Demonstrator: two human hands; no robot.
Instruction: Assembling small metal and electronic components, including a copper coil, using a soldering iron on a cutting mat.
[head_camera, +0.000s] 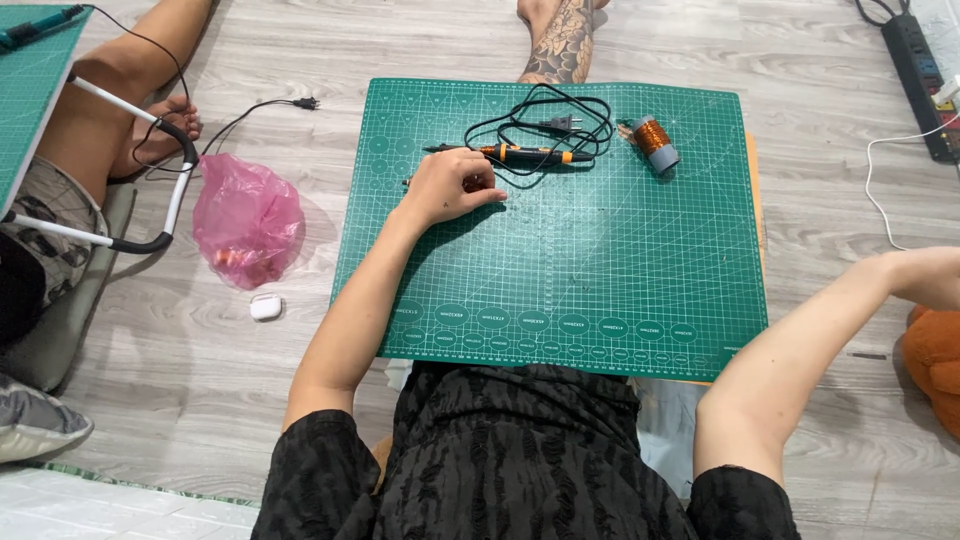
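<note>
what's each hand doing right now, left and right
Left hand: loosely curled on the green cutting mat beside the soldering iron; whether it holds anything cannot be told.
Right hand: out of view.

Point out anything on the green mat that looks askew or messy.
Little stands out. The copper wire spool lies tipped on its side near the mat's far edge, and the soldering iron's black cord sits in a loose tangle behind it.

- Green cutting mat (600, 270): I see its near and middle stretch open for passage.
- Far edge: I count soldering iron (520, 154), coiled black cord (545, 120), copper wire spool (654, 142) as obstructions.
- My left hand (452, 187) sits just before the iron.
</note>
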